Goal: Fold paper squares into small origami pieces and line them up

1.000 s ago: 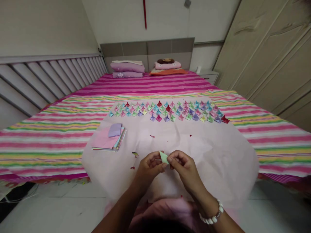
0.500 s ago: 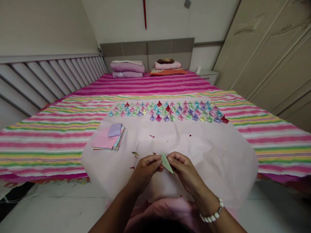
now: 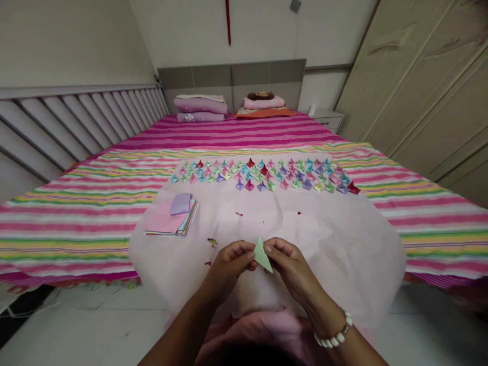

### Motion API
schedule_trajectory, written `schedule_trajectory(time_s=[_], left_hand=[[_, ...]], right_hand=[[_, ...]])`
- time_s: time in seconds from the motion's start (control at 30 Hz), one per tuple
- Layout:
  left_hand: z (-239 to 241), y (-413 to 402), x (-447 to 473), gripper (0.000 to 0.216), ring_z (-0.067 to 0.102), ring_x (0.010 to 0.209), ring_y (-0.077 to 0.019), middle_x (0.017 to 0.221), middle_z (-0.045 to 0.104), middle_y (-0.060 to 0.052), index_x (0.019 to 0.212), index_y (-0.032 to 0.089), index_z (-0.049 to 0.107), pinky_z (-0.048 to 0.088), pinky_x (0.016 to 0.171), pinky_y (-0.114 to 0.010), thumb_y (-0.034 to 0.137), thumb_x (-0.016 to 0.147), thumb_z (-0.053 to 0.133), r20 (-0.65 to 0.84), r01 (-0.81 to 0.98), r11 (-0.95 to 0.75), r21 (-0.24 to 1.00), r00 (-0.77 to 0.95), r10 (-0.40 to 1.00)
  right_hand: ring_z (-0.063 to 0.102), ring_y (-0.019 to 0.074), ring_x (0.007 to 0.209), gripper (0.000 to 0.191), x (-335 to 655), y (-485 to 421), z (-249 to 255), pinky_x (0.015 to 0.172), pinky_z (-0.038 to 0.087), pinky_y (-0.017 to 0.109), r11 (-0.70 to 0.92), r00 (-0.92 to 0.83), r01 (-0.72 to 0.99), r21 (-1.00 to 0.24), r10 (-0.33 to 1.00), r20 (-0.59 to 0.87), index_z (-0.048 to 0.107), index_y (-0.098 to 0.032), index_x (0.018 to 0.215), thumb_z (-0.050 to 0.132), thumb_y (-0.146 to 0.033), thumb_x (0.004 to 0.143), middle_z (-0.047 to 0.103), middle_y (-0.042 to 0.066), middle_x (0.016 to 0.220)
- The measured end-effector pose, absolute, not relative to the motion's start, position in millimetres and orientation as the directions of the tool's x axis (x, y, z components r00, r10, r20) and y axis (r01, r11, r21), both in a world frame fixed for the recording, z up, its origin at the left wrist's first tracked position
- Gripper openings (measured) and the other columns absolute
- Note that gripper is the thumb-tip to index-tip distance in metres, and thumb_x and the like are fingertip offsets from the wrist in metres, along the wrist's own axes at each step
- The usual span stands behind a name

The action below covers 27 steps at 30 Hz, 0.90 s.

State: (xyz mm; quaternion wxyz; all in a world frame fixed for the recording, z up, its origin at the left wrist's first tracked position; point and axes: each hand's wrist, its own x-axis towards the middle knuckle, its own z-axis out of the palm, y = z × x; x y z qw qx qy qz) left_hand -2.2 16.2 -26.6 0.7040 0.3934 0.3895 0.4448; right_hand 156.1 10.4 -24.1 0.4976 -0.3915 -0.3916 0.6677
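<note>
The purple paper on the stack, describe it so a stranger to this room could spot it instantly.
Find the big striped bed, then the pale pink surface in the foreground. Near that surface's left edge sits a paper stack with a pink sheet on it. The purple paper lies over the pink sheet's far right corner, smaller than it and different in colour.

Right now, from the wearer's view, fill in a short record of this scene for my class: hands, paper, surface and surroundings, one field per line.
Left hand: holds the left side of the green paper
Right hand: fingers on its right edge
Paper shape: folded, roughly triangular
Right wrist: white beaded bracelet
Far rows: many multicoloured folded pieces
Left side: paper stack, with a purple piece on top
Surface: pale pink covering
Around it: striped bedding
</note>
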Motion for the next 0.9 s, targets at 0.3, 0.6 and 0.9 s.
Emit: schedule_trajectory(time_s=[0.3, 0.6, 0.9], left_hand=[[-26.9, 17.7, 3.6, 0.021, 0.059, 0.056, -0.0098, 0.065, 0.065, 0.002, 0.079, 0.014, 0.064, 0.045, 0.057, -0.023, 0.026, 0.065, 0.074, -0.159, -0.169, 0.184, 0.968, 0.153, 0.975], [-25.9, 16.3, 8.9, 0.018, 0.062, 0.063, -0.0127, 0.066, 0.065, 0.0, 0.078, 0.015, 0.063, 0.049, 0.064, -0.026, 0.031, 0.072, 0.066, -0.095, -0.066, 0.102, 0.993, 0.113, 0.989], [-25.9, 5.9, 21.0, 0.032, 0.068, 0.078, -0.0216, 0.088, 0.07, -0.011, 0.104, 0.013, 0.058, 0.054, 0.071, -0.034, 0.028, 0.077, 0.062, -0.001, 0.253, -0.014, 0.967, 0.059, 0.998]], right_hand=[[0.053, 0.0112, 0.048, 0.018, 158.2, 11.5, -23.7, 0.049, 0.04, 0.024, -0.066, -0.082, -0.19, -0.98, 0.995, -0.051, 0.065, -0.018, 0.075, 0.071, -0.034, 0.069, 0.063, -0.002, 0.059], [0.057, 0.0129, 0.051, 0.014, 151.6, 12.7, -35.8, 0.052, 0.045, 0.026, -0.057, -0.097, -0.151, -0.987, 0.994, -0.042, 0.065, -0.018, 0.077, 0.067, -0.029, 0.069, 0.064, 0.0, 0.06], [0.051, 0.0125, 0.052, 0.009, 146.9, 10.7, -48.9, 0.051, 0.041, 0.024, 0.095, 0.054, 0.055, -0.994, 0.994, 0.098, 0.067, -0.019, 0.077, 0.06, -0.021, 0.071, 0.059, -0.002, 0.057]])
